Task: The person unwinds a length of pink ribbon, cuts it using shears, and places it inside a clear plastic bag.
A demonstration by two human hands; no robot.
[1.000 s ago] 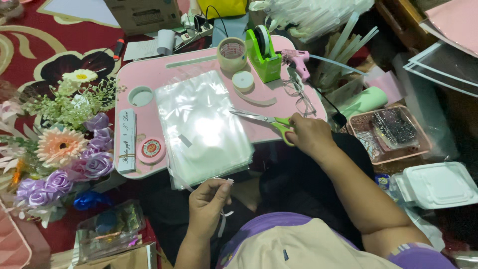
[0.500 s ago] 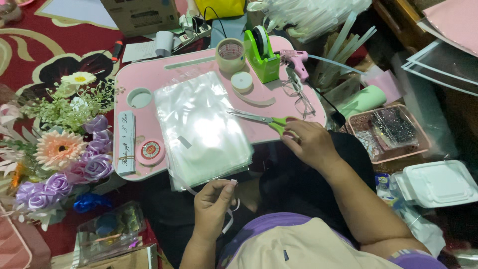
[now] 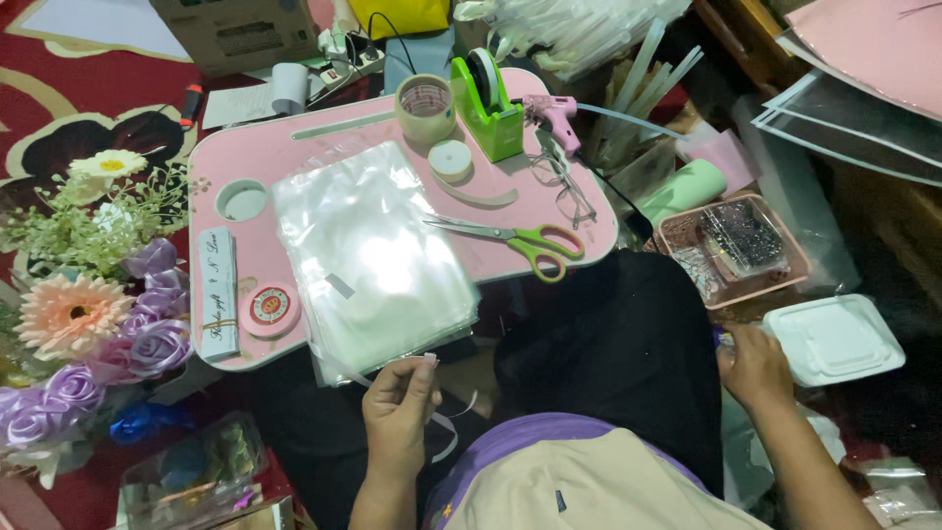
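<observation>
My left hand (image 3: 397,407) pinches a thin white ribbon strip (image 3: 444,429) just below the near edge of the small pink table (image 3: 257,157). A stack of clear plastic bags (image 3: 368,255) lies on the table in front of that hand. Green-handled scissors (image 3: 520,238) rest on the table's right side, with no hand on them. My right hand (image 3: 754,365) is down at the right, off the table, beside a white lidded plastic box (image 3: 834,339). Its fingers are curled, and whether they grip anything is hidden.
On the table stand a green tape dispenser (image 3: 488,93), a tape roll (image 3: 426,106), a pink glue gun (image 3: 554,113) and eyeglasses (image 3: 564,186). Artificial flowers (image 3: 93,294) lie to the left. A pink basket (image 3: 736,245) sits to the right, a cardboard box (image 3: 240,29) behind.
My right hand let go of the scissors, which now lie on the table, and moved down to the right beside the white box. The left hand kept its hold on the ribbon.
</observation>
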